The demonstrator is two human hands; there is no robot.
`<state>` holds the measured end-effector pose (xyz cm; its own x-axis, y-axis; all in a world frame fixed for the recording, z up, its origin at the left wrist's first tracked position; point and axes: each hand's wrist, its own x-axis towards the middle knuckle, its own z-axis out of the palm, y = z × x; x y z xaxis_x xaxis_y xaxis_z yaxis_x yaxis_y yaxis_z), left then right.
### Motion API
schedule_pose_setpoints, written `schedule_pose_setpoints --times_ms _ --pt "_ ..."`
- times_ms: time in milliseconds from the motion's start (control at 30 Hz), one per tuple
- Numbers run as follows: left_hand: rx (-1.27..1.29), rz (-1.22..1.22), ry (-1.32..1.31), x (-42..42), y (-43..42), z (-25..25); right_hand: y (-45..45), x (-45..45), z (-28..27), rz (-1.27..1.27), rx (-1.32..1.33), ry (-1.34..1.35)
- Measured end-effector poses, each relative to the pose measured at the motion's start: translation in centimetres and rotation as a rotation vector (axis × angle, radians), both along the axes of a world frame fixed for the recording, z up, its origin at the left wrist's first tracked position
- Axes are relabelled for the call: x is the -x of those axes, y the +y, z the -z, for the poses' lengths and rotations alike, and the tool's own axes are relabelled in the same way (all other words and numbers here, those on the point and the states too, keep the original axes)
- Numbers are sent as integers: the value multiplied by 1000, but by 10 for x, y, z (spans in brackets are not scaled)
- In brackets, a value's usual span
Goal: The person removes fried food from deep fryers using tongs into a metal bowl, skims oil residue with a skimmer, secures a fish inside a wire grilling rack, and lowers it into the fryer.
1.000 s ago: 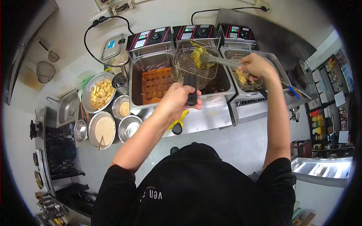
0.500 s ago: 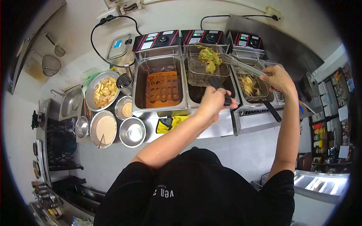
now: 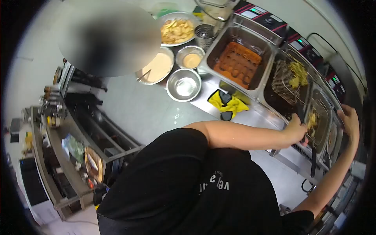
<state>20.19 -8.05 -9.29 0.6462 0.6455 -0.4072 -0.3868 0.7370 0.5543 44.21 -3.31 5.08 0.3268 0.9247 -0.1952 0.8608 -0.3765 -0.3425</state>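
Observation:
My left hand (image 3: 295, 129) grips the black handle of a wire frying basket (image 3: 284, 80) over the middle fryer. Clumps of yellow-green fried food (image 3: 298, 74) lie in and against the basket. My right hand (image 3: 349, 121) is closed on metal tongs (image 3: 333, 98), which reach up toward that food; I cannot tell whether their tips touch it. Between my hands, in the right fryer, sits a second basket with pale fried strands (image 3: 312, 120), its black handle (image 3: 313, 160) sticking out toward me.
Left of my hands is a fryer (image 3: 239, 62) with brown liquid over a perforated plate. Bowls of cut wedges (image 3: 178, 31), beige batter (image 3: 158, 67) and sauce (image 3: 192, 60), plus a metal bowl (image 3: 184, 85), stand farther left. Yellow-black gloves or cloth (image 3: 228, 102) lie at the counter edge. A blurred oval hides the upper left.
The view has swung left and tilted, so fryers and hands appear farther right. Both hands keep their holds on the basket and the tongs. A blurred oval now covers the upper left.

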Motion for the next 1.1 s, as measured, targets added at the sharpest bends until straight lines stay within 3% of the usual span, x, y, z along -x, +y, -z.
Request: schedule_pose_setpoints --times_ms 100,233,300,367,433,467,533,567,633,667,700,733,800,867,933,967,1000,1033,1100 --pt "-26 -9 2 -8 -2 11 5 -17 3 3 151 -13" --pt "-79 49 -13 8 10 16 16 -64 13 13 53 -21" --pt "-86 207 -18 19 13 23 21 -76 19 33 12 -74" --pt "-96 158 74 33 14 28 25 -90 26 9 -23 -86" --pt "-291 165 142 70 18 37 29 -110 34 -38 -74 -125" --pt "-371 91 256 94 18 43 30 -118 36 -54 -102 -149" --pt "-854 -200 522 167 21 50 34 -122 38 -63 -138 -185" --pt "-960 -355 688 200 28 60 38 -121 40 -63 -148 -197" --pt "-946 -479 854 278 38 55 38 -110 37 18 -106 -176" --pt "-791 -420 1012 317 44 66 35 -102 31 65 -80 -175" --pt "-770 -639 1118 349 51 100 28 -94 23 120 -47 -180" --pt "-563 -501 1310 380 55 110 15 -78 15 167 -23 -168" --pt "-602 -375 1447 432 54 169 2 -34 3 237 3 -131" --pt "-803 -498 1891 455 54 249 -3 -1 -7 210 38 -172" --pt "-370 -514 1300 469 77 280 -6 38 -19 173 67 -253" --pt "-287 -610 1174 447 79 244 -9 72 -28 202 15 -311" --pt "-359 -433 1279 469 90 291 -2 97 -39 281 107 -305" --pt "-379 -475 1207 476 92 306 -4 109 -38 320 38 -387" --pt "-367 -456 1036 473 88 284 7 128 -43 317 108 -437"
